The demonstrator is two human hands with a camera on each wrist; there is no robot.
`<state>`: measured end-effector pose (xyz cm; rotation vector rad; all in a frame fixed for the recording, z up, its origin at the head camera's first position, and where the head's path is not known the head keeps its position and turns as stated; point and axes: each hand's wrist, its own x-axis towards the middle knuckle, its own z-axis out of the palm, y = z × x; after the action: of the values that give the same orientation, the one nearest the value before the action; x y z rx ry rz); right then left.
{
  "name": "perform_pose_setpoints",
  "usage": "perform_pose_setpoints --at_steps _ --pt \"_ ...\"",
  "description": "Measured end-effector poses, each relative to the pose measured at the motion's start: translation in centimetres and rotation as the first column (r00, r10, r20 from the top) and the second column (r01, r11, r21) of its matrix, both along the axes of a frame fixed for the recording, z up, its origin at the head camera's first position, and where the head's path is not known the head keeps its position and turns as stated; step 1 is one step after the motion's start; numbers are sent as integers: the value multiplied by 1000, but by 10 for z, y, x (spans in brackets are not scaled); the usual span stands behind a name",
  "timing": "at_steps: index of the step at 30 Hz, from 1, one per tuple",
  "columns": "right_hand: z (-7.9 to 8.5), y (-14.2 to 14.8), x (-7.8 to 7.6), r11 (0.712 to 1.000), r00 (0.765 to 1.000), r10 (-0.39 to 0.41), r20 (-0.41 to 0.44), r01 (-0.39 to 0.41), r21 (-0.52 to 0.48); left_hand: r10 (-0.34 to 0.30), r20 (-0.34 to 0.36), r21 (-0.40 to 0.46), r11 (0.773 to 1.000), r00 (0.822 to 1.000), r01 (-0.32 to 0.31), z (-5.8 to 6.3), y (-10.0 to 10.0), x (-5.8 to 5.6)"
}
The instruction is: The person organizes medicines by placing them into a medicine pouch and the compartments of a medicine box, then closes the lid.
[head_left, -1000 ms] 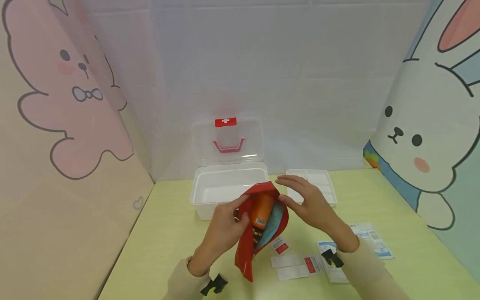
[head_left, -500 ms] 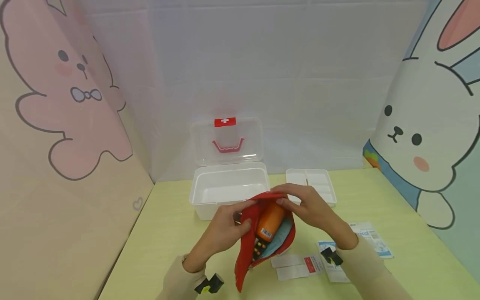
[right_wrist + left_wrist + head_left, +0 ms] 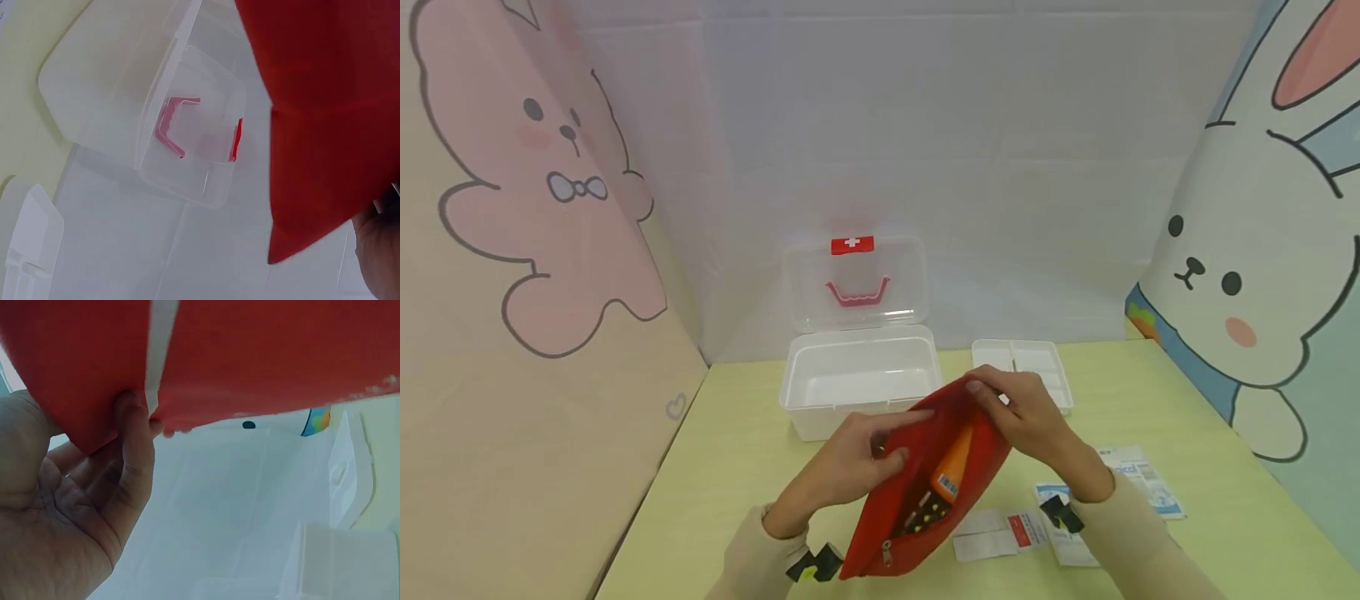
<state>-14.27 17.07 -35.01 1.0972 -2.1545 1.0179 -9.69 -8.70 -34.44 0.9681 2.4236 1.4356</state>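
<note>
A red zipper pouch (image 3: pixel 880 517) hangs over the table, its mouth spread toward me and its zipper pull at the near end. My left hand (image 3: pixel 853 458) pinches its left side between thumb and fingers. At the far upper corner, my right hand (image 3: pixel 1028 412) grips the pouch edge. Inside lie an orange container (image 3: pixel 952 471) with a barcode label and a black item (image 3: pixel 927 510) with yellowish spots, both partly hidden. The left wrist view shows fingers curled against the red fabric (image 3: pixel 250 356); in the right wrist view the pouch (image 3: pixel 331 125) covers most of that hand.
Behind the pouch stands a white box (image 3: pixel 820 421) with its clear lid (image 3: pixel 808 283) raised. A compartment tray (image 3: pixel 1060 375) is at the back right. White packets (image 3: pixel 985 546) and blue-and-white packages (image 3: pixel 1138 479) lie on the table at the right.
My right hand has moved from beside the pouch to gripping its far corner. The pouch has tilted and stretched wider toward the lower left, and the light blue item inside is now hidden.
</note>
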Motion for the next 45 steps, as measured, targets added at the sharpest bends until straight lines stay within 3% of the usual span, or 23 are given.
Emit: perform_pose_setpoints --at_steps 5,12,15,18,23,29,33,37,42,45 --pt "0 -2 0 998 994 -60 -94 58 -23 -48 -38 -17 999 998 47 2 0 0" --pt "0 -1 -3 987 969 -150 -195 135 -89 -57 -140 -12 998 988 56 2 -6 -1" --pt "0 1 -4 974 952 -208 -223 180 -137 -42 -123 -4 999 992 42 3 -11 -1" --pt "2 3 -5 952 935 -275 -224 232 -198 13 -99 35 999 995 -9 4 -17 0" --pt "6 9 -6 882 898 -413 -151 354 -310 85 -88 177 982 992 -68 6 -30 -1" --pt "10 14 -7 771 848 -528 -44 457 -442 72 -85 312 949 994 -42 -1 -41 -2" --pt "14 15 -7 698 810 -586 7 509 -504 109 -117 313 947 987 -67 -3 -44 1" --pt "16 17 -7 643 773 -631 61 566 -516 111 -156 318 946 981 -57 -2 -42 5" --pt "17 18 -8 597 753 -646 125 601 -531 114 -174 305 951 978 -57 -6 -35 5" --pt "18 17 -8 589 753 -642 145 605 -536 153 -187 288 953 970 -95 -11 -26 3"
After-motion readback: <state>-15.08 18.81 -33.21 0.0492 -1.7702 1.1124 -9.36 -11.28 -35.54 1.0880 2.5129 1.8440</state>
